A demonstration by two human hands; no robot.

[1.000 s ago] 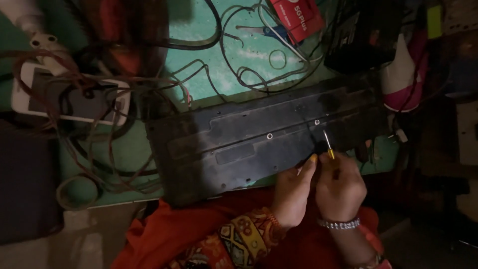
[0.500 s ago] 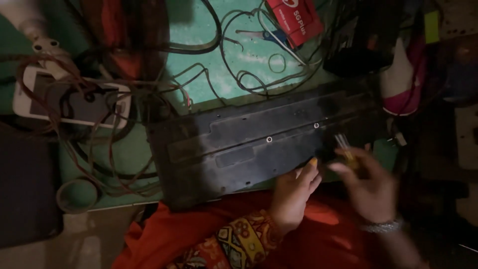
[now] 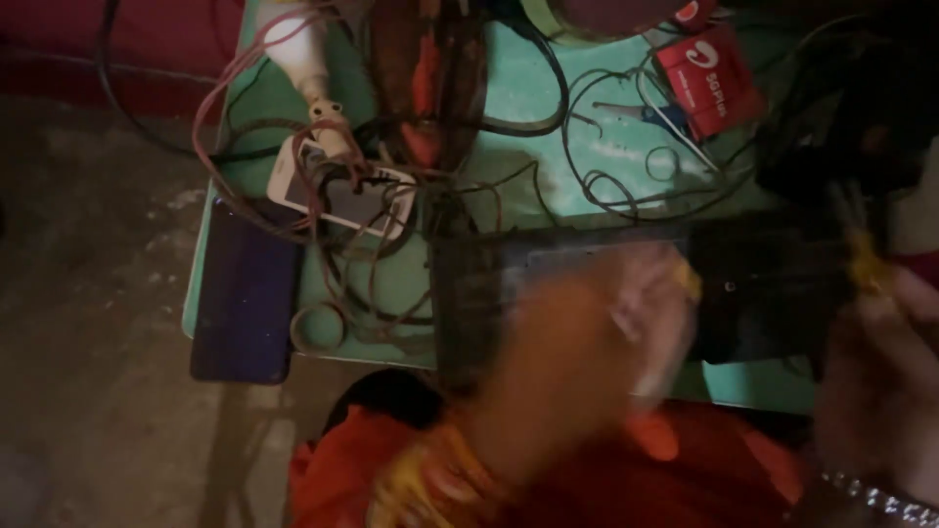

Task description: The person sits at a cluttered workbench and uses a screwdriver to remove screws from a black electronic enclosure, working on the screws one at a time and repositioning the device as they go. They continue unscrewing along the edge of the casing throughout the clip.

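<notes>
1. The dark panel, a long flat black piece, lies on the green counter at its near edge, in front of me. Its long axis runs left to right in my view, with the right end a little higher than the left; the left end sits near the tangle of wires.
2. My left hand is over the middle of the dark panel and is heavily blurred. I cannot tell if its fingers are open or closed, or if they touch the panel.
3. My right hand is at the right end of the panel, with a metal bracelet on the wrist. Its fingers are closed around a small screwdriver with a yellow handle. The tool stands nearly upright in the picture, its thin dark shaft pointing away from me, over the far edge of the panel.
4. On the counter behind the panel I see a white phone under the wires, a red box at the far right, and a small blue-handled tool just beside that box.
5. A dark flat slab lies at the left edge of the counter, well apart from both hands.
6. My orange garment fills the bottom of the view.
</notes>
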